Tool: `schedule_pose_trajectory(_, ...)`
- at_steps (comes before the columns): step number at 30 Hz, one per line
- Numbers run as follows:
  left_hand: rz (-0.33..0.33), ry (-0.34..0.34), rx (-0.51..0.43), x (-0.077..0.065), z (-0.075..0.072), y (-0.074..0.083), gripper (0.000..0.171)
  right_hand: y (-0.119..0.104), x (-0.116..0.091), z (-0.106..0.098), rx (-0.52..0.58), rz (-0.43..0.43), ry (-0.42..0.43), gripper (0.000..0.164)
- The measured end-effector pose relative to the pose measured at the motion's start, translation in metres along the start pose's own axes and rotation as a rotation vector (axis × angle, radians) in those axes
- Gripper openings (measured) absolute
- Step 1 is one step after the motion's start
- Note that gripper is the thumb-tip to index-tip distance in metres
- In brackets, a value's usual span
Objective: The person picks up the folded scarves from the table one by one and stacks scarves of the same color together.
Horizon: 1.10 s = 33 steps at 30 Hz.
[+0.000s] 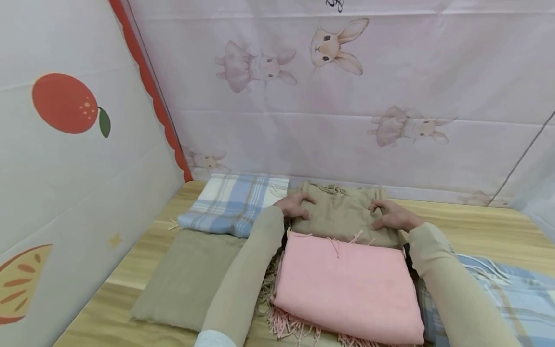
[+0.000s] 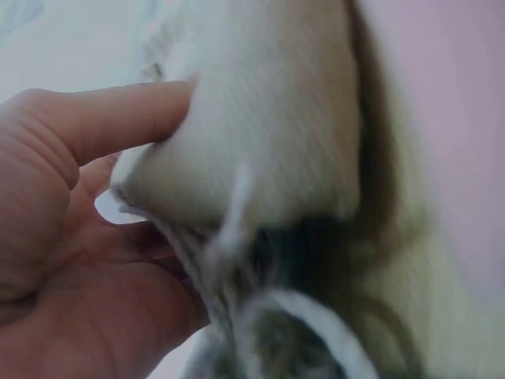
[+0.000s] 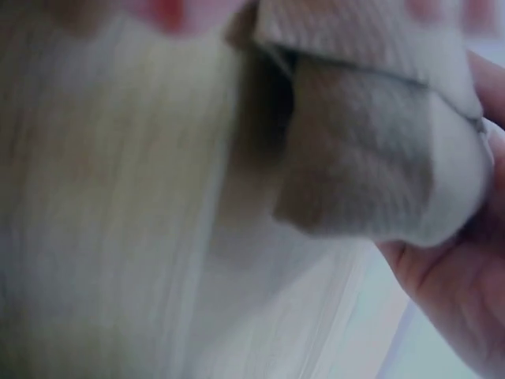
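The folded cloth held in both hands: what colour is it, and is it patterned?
The folded cloth is plain tan, unpatterned; the head view shows it best.

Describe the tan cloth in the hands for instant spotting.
On the wooden table, find the pink cloth; just beyond it, toward the rabbit-print wall, is the folded tan cloth. Unlike the other tan cloth, it has the left hand and right hand gripping its sides.

The person's left arm (image 1: 244, 274), in a long beige fabric sleeve, reaches far and slants right; the similarly sleeved right arm (image 1: 461, 294) slants left. The bare left hand (image 1: 295, 205) and bare right hand (image 1: 395, 215) face each other, apart, both gripping with thumb opposed to fingers.
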State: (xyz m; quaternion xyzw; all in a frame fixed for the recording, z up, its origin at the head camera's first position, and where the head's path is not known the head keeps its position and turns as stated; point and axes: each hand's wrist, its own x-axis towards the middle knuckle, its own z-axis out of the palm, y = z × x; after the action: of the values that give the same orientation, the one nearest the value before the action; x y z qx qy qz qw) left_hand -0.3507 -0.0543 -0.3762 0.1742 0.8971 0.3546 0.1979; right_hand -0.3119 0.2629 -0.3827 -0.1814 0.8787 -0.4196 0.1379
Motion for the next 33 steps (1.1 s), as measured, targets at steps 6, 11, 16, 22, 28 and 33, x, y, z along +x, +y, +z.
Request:
schedule_pose_trajectory(6,0.063,0.047,0.006,0.001,0.0,0.007,0.048,0.0,-0.003,-0.002,0.077,0.005,0.018,0.051)
schedule_pose_trajectory(11,0.083,0.129,0.096,0.002,0.0,0.006,0.043,-0.003,-0.005,-0.003,0.114,0.003,0.015,0.058)
schedule_pose_trajectory(16,0.106,0.121,0.002,0.0,-0.002,0.006,0.044,-0.008,-0.006,-0.004,0.107,0.008,0.042,0.057)
schedule_pose_trajectory(22,0.09,0.179,-0.059,-0.004,-0.006,0.008,0.053,-0.013,-0.005,-0.006,0.102,0.02,0.064,0.06)
schedule_pose_trajectory(28,0.096,0.245,-0.124,-0.012,-0.011,0.017,0.057,-0.02,-0.007,-0.007,0.107,0.015,0.078,0.061)
schedule_pose_trajectory(33,0.093,0.286,-0.154,-0.015,-0.017,0.023,0.058,-0.028,-0.008,-0.01,0.142,-0.006,0.127,0.062)
